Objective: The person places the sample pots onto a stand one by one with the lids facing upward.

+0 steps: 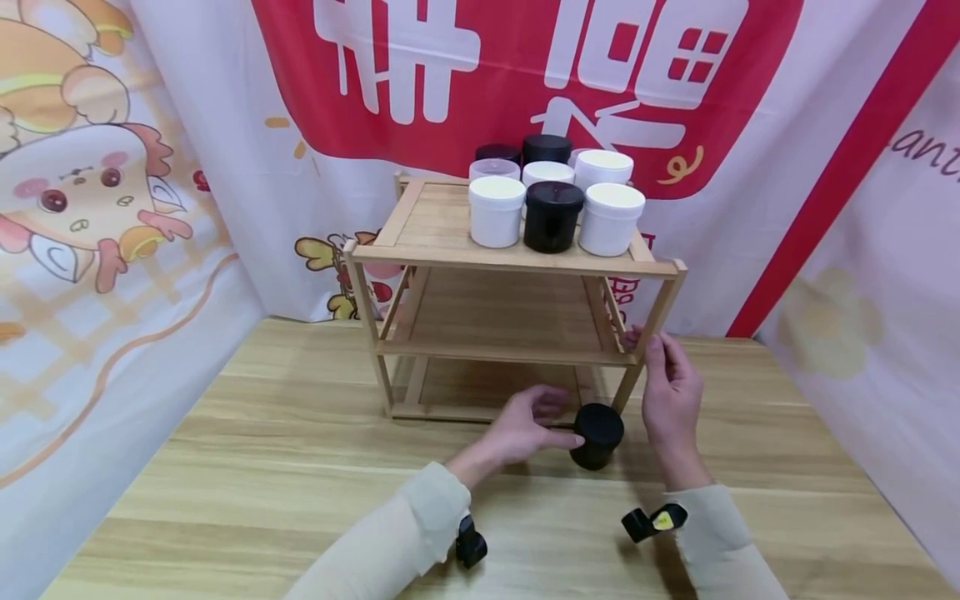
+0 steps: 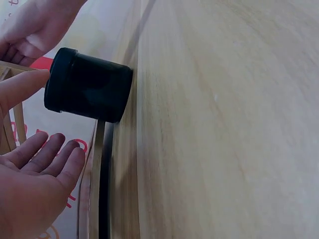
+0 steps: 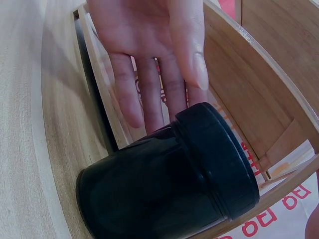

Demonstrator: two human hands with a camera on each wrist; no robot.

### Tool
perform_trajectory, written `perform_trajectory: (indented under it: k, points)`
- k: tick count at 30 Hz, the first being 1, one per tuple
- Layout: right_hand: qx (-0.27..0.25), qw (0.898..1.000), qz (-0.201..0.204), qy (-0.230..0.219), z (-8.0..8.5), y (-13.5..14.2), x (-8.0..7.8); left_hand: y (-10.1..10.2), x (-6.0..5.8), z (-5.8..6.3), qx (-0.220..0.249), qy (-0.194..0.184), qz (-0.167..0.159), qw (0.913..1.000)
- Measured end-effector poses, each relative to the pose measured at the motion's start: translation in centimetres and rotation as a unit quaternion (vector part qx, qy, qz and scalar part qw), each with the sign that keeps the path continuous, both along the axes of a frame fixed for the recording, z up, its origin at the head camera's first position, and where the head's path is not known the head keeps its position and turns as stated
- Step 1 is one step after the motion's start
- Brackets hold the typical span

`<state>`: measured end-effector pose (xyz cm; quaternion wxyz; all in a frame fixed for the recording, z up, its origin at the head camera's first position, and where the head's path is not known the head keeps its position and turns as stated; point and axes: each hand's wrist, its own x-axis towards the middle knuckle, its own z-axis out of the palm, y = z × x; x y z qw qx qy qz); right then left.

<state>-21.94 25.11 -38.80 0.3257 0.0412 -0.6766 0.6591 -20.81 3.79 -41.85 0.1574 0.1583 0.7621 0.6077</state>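
Observation:
A black lidded jar [image 1: 597, 435] stands on the wooden table [image 1: 300, 467], just in front of the right foot of a three-tier wooden shelf [image 1: 517, 260]. My left hand [image 1: 534, 423] is beside the jar on its left, palm open and fingers straight, with the thumb touching the jar near its lid. The left wrist view shows the jar [image 2: 87, 84] past that open palm [image 2: 30, 189]. In the right wrist view the jar [image 3: 169, 179] fills the foreground, the left hand [image 3: 149, 59] behind it. My right hand [image 1: 667, 392] holds nothing, its fingers up by the shelf's right front post.
Several white and black jars [image 1: 551, 212] stand grouped at the right of the top shelf. The middle and bottom shelves hold nothing. Printed cloth banners [image 1: 112, 208] hang behind and on both sides. Bare table stretches to the left and front.

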Motion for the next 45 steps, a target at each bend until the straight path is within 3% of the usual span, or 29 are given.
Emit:
perform_trajectory:
  k: [20,45]
  points:
    - [0.0,1.0,0.005,0.001,-0.2,0.0,0.0,1.3,0.3,-0.5,-0.006,-0.015,0.0,0.9999]
    - [0.019,1.0,-0.006,-0.01,-0.1,0.0,0.1,3.1,0.4,-1.2,0.0,-0.005,0.016,0.9999]
